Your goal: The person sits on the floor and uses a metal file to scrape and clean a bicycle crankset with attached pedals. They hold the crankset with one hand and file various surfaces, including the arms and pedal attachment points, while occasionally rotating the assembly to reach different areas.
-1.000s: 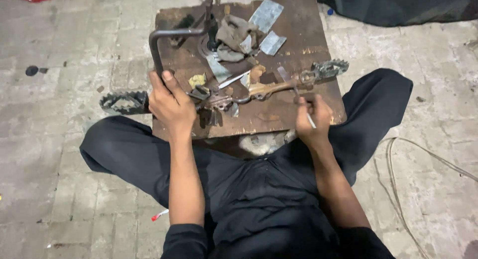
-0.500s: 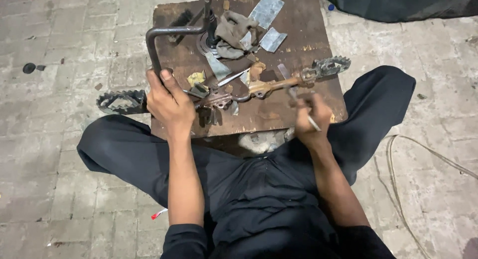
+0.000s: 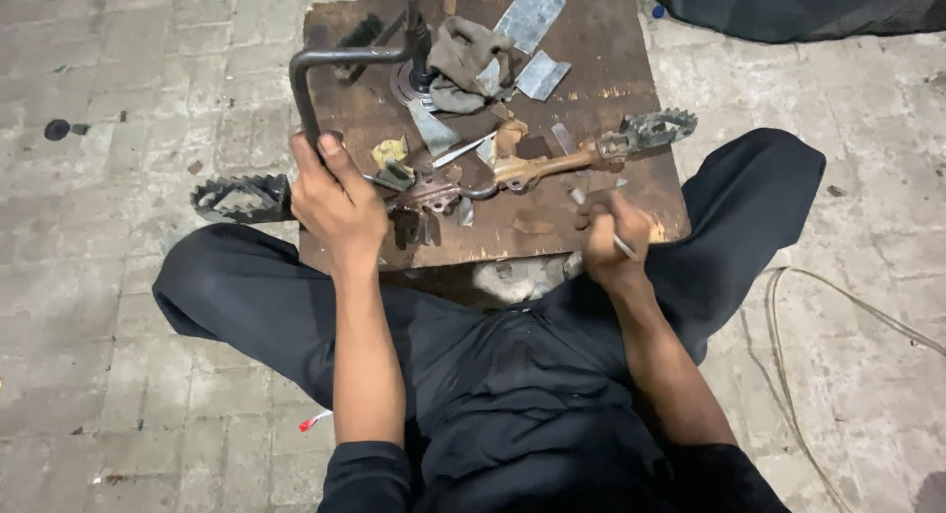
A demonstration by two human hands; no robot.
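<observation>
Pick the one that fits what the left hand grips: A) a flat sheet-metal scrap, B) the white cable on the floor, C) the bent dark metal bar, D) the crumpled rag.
C: the left hand is closed around the lower end of the bent dark metal bar over the wooden board.

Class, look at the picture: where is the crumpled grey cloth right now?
In the head view, the crumpled grey cloth lies at the far middle of the wooden board, beside the flat metal pieces.
</observation>
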